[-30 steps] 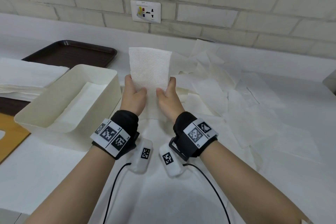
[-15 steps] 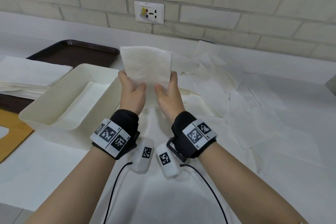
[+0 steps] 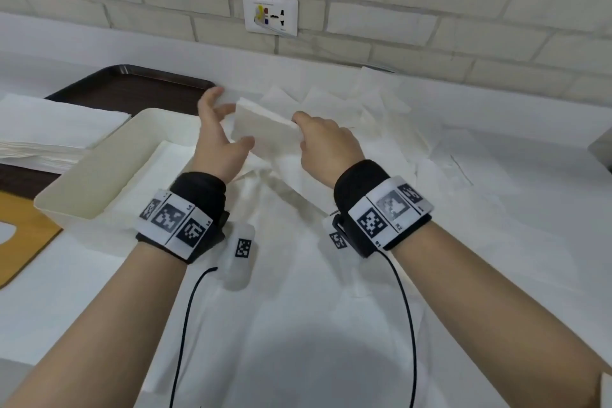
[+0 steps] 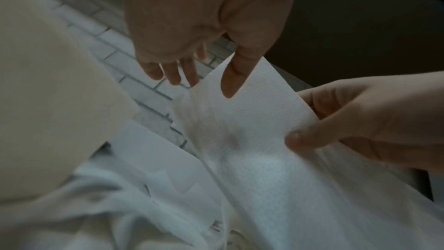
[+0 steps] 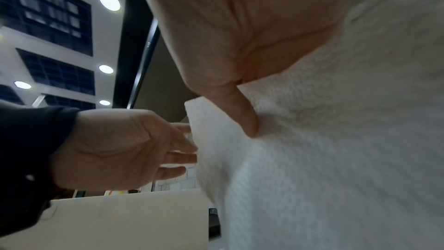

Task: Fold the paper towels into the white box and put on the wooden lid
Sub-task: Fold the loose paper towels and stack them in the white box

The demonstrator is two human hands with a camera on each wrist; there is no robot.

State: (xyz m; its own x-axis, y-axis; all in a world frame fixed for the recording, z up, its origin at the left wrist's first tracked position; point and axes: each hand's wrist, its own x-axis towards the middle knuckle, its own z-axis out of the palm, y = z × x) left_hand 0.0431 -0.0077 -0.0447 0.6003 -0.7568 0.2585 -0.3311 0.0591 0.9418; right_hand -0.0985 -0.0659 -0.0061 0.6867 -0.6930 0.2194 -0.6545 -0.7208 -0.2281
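Leftmost, the wooden lid (image 3: 20, 235) lies beside the white box (image 3: 99, 156); over the box's right edge the left hand (image 3: 215, 139) spreads wide, fingers straight; the right hand (image 3: 326, 146) pinches the folded paper towel (image 3: 265, 129) between them.

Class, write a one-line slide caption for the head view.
Right hand pinches a folded paper towel beside the white box; left hand open.

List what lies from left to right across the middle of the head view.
Stack of paper towels → white box → left hand → folded paper towel → right hand → loose paper towels spread on the table.
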